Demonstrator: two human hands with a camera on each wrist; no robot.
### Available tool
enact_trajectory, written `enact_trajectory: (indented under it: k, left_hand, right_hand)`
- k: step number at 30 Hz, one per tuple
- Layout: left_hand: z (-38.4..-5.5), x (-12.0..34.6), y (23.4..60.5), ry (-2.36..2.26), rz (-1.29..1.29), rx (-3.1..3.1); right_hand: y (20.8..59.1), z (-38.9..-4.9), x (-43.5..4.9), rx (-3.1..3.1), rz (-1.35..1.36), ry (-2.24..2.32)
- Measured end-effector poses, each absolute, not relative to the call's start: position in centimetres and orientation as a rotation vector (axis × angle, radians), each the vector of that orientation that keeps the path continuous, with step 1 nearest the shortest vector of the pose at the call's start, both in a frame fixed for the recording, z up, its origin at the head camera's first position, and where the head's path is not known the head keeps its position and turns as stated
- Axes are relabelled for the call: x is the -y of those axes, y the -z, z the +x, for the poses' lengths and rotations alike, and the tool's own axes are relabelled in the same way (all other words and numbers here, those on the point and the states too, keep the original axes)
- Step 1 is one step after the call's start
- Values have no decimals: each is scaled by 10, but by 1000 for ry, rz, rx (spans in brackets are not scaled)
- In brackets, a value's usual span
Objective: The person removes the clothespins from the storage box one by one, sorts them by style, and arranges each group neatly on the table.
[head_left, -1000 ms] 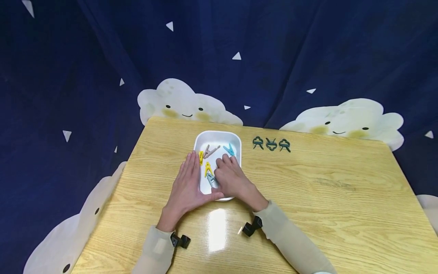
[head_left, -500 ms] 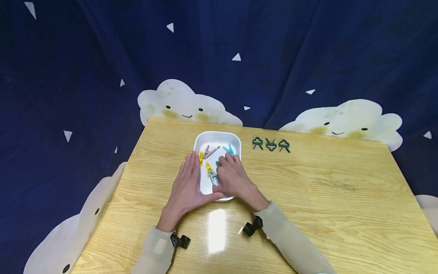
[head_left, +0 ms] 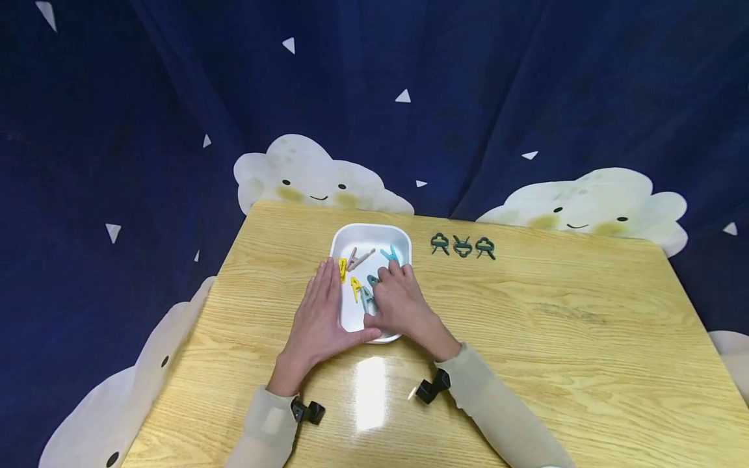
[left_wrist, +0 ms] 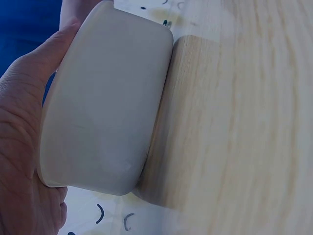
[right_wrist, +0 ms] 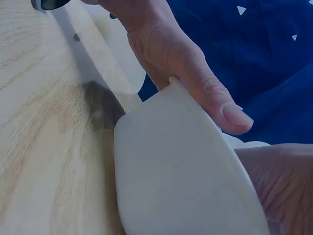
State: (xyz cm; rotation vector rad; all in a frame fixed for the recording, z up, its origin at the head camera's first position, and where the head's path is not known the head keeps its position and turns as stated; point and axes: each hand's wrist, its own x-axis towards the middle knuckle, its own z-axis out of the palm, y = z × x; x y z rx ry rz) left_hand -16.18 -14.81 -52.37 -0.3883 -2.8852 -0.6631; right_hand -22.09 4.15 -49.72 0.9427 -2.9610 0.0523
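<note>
In the head view a white rectangular tray [head_left: 367, 229] stands on the table. My left hand [head_left: 320, 315] lies along its left side with straight fingers, the thumb stretched along the near rim. My right hand [head_left: 400, 296] reaches over the right side with bent fingers down inside; its fingertips are hidden, so I cannot tell what they hold. Right by these fingers lie a pale blue clothespin [head_left: 367, 299] and a dark green clip [head_left: 372, 281], partly covered. A yellow clothespin [head_left: 355, 288], another yellow clip [head_left: 342, 270], a beige clothespin [head_left: 359, 260] and a bright blue clothespin [head_left: 390, 253] also lie in the tray.
Three dark green clips [head_left: 462, 246] lie in a row on the wooden table [head_left: 556, 338], right of the tray. A dark blue curtain [head_left: 374, 97] with cloud pictures hangs behind the table's far edge.
The pale blue clothespin has shifted right and slightly away inside the tray. A dark green clip has come into sight beside my right fingers. My left hand and the tray stay put.
</note>
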Motion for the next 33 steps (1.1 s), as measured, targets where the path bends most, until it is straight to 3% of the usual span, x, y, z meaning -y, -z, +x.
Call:
enact_trajectory:
  k: [10, 18, 33]
  left_hand:
    - [-163, 147, 523, 662, -384, 2883]
    - [-164, 148, 524, 648, -388, 2885]
    - [-163, 148, 525, 638, -382, 2877]
  right_hand:
    - [482, -224, -52, 3011, 989, -106]
    - [491, -229, -55, 2943, 1165, -210]
    - [496, -224, -50, 2930, 1187, -123]
